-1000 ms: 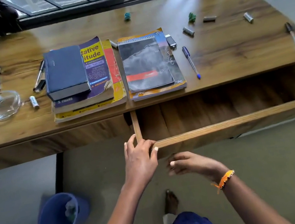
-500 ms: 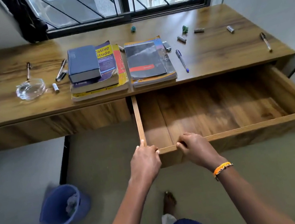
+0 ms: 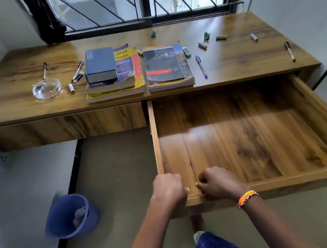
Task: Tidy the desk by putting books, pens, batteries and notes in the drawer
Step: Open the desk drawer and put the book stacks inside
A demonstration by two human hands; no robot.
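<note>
The drawer point(image 3: 248, 141) stands pulled far out from under the right half of the desk point(image 3: 23, 104), filling the centre right of the frame, its wooden floor bare from the left side wall to the right one. Both hands sit at its front left corner: the left hand point(image 3: 168, 189) grips the corner where the side wall meets the front rail, fingers curled over the edge, and the right hand point(image 3: 216, 183) just beside it curls over the front rail, an orange bracelet point(image 3: 246, 197) on its wrist.

On the desk top, at upper centre, lie two stacks of books side by side near the front edge: the left stack point(image 3: 113, 75) topped by a dark blue book point(image 3: 100, 64), the right stack point(image 3: 167, 66) topped by a dark notebook. A blue pen point(image 3: 201, 67) lies right of them, with batteries point(image 3: 202, 46) scattered further right and another pen point(image 3: 289, 51) near the right end. Left of the books are a pen point(image 3: 77, 71), a small battery point(image 3: 71, 88) and a glass ashtray point(image 3: 46, 89).

On the floor at lower left, a blue bin point(image 3: 69, 217) holds crumpled paper.
</note>
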